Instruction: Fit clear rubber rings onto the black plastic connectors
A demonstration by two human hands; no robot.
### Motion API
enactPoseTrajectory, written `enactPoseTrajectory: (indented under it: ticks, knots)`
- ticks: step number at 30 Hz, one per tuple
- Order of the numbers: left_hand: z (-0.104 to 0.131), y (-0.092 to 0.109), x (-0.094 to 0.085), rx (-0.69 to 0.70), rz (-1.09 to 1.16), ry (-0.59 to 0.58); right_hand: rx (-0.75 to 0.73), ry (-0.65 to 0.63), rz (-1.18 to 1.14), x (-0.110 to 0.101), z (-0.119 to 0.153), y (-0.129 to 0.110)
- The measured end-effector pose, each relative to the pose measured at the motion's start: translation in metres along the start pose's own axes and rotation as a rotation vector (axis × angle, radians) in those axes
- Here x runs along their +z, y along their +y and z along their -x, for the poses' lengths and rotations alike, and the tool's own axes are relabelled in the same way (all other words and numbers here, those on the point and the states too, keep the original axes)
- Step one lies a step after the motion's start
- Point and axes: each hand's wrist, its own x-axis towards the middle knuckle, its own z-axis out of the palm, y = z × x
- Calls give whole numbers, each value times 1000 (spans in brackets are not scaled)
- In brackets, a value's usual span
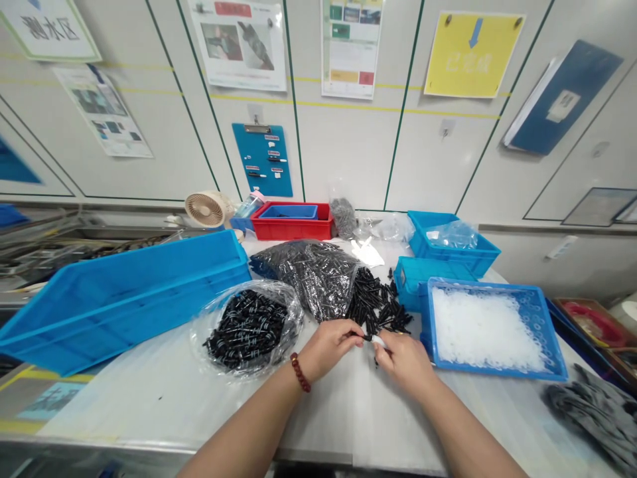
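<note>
My left hand (332, 348) is closed, its fingertips pinching a small black part (367, 337). Facing it, my right hand (409, 362) is closed round a small white piece (379, 340), which meets the black part's end. Just behind both hands lies a loose heap of slim black parts (371, 295), spilling from a large clear plastic bag (318, 272). Left of my left hand, a second clear bag stands open, full of black parts with pale bands (251, 325). A blue bin (497, 375) of small white rings (485, 328) sits right of my right hand.
A long blue bin (129, 292) stands at the left. Behind are a red tray (293, 230), a fan (206, 209) and a blue bin with plastic bags (450, 255). A lidded teal box (430, 279) is right of the heap. Grey cloth (594, 415) lies front right.
</note>
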Motion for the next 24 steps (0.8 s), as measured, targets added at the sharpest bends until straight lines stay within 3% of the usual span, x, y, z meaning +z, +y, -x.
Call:
enactPoseTrajectory:
  ticks: [8,15,24]
  knots:
    - [1,-3,4,37,-142,-100,-38,-82,40,-1,2,-5]
    - [2,-5,7,39,-131,-143,1,-112,43,0,2,-6]
    - [1,-10,4,135,-92,-85,-18,-88,-24,1,2,-4]
